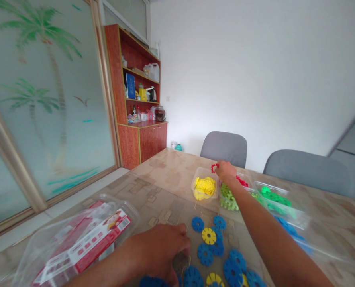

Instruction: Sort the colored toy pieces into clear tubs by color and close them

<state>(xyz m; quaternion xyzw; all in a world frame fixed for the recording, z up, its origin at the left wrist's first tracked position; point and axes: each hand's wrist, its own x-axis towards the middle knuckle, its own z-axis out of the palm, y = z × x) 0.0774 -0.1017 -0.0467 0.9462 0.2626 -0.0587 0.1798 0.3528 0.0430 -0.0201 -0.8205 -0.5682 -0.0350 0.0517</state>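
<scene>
My right hand [225,171] reaches far across the table and pinches a red snowflake disc [214,167] above the clear trays. One tray holds yellow discs [204,187], one light green discs [228,198], one red discs [242,181]. My left hand [165,249] rests near the front edge, its fingers curled down over a piece I cannot make out, next to a flat cluster of joined blue discs [217,249] with a yellow disc [208,236] among them.
A clear plastic box [75,243] with a red and white leaflet lies at the front left. Trays of green discs [274,197] and blue discs [287,228] sit at the right. Two grey chairs [224,148] stand behind the table. A wooden cabinet [138,99] stands by the wall.
</scene>
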